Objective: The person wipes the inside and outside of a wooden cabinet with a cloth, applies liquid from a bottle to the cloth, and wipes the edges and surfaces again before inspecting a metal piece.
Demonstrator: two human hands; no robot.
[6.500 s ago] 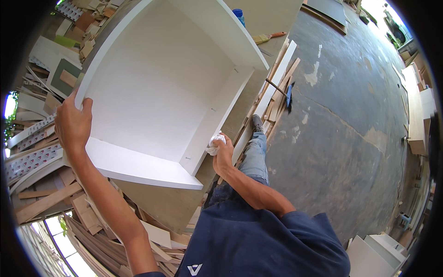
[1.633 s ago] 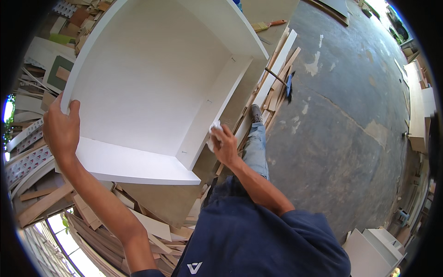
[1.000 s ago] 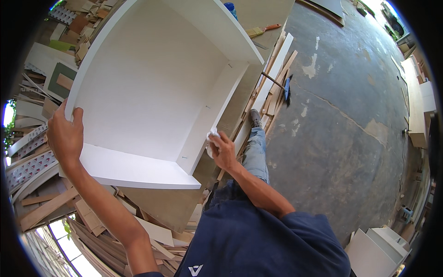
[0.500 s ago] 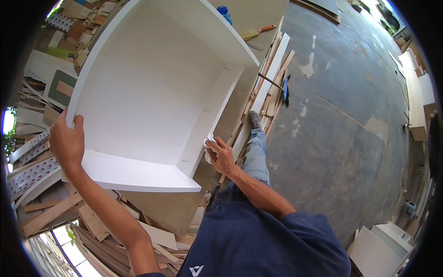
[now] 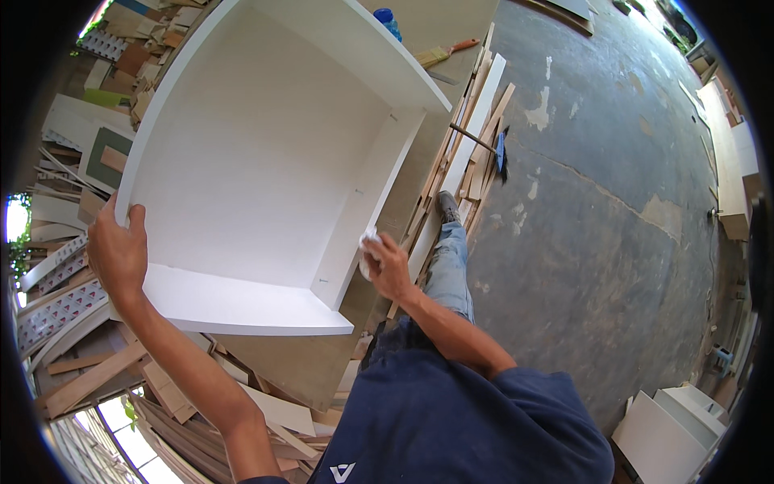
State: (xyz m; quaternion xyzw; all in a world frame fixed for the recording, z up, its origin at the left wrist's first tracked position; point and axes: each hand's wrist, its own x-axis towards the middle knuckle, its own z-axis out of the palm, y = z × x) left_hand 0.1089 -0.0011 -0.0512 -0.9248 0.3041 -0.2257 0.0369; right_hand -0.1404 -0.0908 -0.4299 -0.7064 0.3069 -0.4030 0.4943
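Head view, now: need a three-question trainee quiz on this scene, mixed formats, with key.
1. Multiple choice: the crumpled white wad is held in (a) the left hand, (b) the right hand, (c) neither.
2. True or false: one bare hand grips an edge of the white open box.
3. Fill in: the container near the paintbrush, beyond the box, is ____ in colour.

Key: 1. b. 2. True; the left hand grips it. 3. Blue.
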